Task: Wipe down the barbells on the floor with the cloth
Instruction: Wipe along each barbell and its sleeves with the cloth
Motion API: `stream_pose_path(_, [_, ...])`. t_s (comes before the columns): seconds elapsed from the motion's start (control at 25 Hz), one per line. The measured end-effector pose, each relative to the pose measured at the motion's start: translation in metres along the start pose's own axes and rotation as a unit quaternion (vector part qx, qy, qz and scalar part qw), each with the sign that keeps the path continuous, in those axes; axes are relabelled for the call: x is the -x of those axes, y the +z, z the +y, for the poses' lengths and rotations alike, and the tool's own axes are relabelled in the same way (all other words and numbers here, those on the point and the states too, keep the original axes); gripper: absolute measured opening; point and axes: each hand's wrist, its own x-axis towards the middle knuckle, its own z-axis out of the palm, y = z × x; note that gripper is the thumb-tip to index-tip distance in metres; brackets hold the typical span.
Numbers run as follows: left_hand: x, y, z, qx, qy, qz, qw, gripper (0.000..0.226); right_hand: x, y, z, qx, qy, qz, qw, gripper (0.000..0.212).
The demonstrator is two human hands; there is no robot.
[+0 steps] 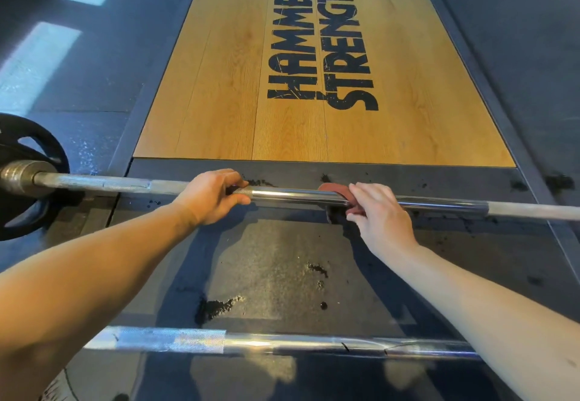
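left grip clenched around the far barbell, fingers curled over the top of the shaft, thumb below, right where the knurling meets the smooth polished stretch. right grip grasps the cloth, a reddish-brown piece wrapped over the same bar. its fingers lie across the top and the thumb sits low on the near side, pinching cloth to steel. cloth shows above and below the shaft, just left of the right grip's fingertips. the two grips sit apart along the bar, with the shiny section between them.

both forearms bare, stretched forward and down from the bottom corners of the view, converging on the bar. left grip knuckles up; right grip angled inward, its back toward the camera.

far barbell lies crosswise on the rubber floor, just short of the wooden platform lettered "hammer strength". its left end carries a black weight plate behind a dull metal sleeve. further right of the cloth the shaft turns pale and matte.

near barbell lies parallel, closer to the person, passing under both forearms, touched by neither grip. rubber between the bars is worn, with pitted black patches.
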Motion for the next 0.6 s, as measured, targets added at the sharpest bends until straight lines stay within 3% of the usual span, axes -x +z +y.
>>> stream_pose_path(0.12, [-0.013,-0.008,0.005,0.081,-0.084,-0.071,0.991,0.025,-0.002,0.000,0.002,0.017,-0.021,-0.001,1.000,0.050])
stream_pose_path(0.24, [-0.031,-0.018,0.002,0.146,-0.122,-0.178,0.965,0.021,-0.013,-0.012,0.003,0.008,-0.017,-0.053,0.998,0.046])
stream_pose_path(0.36, [-0.039,-0.032,0.001,0.186,-0.153,-0.271,0.932,0.062,-0.031,-0.029,-0.001,-0.013,0.026,-0.152,0.988,0.040])
stream_pose_path(0.4, [-0.042,-0.033,0.000,0.184,-0.157,-0.277,0.930,0.070,-0.034,-0.031,-0.002,-0.018,0.041,-0.165,0.985,0.036])
stream_pose_path(0.44, [-0.041,-0.033,0.002,0.177,-0.152,-0.274,0.933,0.065,-0.034,-0.032,-0.008,-0.008,0.046,-0.163,0.986,0.032])
stream_pose_path(0.52, [-0.035,-0.027,0.003,0.148,-0.144,-0.230,0.951,0.030,-0.025,-0.021,-0.029,0.033,0.029,-0.106,0.993,0.024])
stream_pose_path(0.6, [-0.024,-0.018,0.005,0.142,-0.147,-0.148,0.968,0.018,-0.024,0.003,-0.067,0.031,-0.001,-0.077,0.997,0.026])
